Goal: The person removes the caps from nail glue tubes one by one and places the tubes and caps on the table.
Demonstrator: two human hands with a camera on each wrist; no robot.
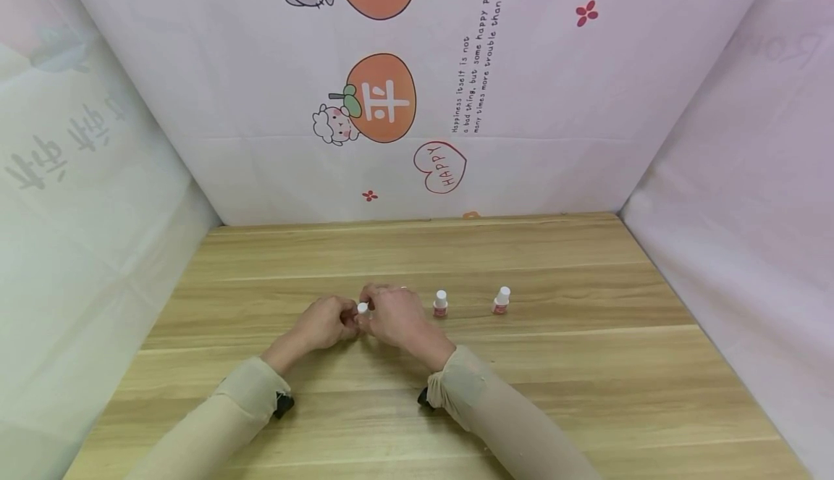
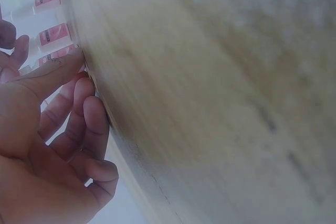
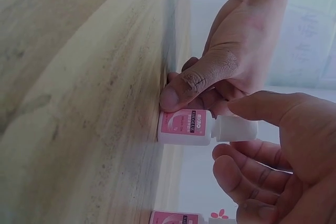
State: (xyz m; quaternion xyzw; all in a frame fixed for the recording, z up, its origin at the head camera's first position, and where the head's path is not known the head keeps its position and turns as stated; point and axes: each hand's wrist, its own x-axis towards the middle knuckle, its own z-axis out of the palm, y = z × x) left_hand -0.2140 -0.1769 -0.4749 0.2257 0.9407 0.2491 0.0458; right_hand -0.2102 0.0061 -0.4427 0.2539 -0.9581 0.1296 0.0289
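A small white nail glue bottle with a pink label and white cap stands upright on the wooden table between the two hands. My left hand holds its lower part, thumb against the side near the base. Around the cap, the right hand has its thumb on one side and curled fingers on the other. In the left wrist view, the left hand partly covers the held bottle's label.
To the right stand two similar bottles, one nearer and one farther. Another bottle shows close behind the held one in the left wrist view. White printed sheets wall the wooden table at back and sides.
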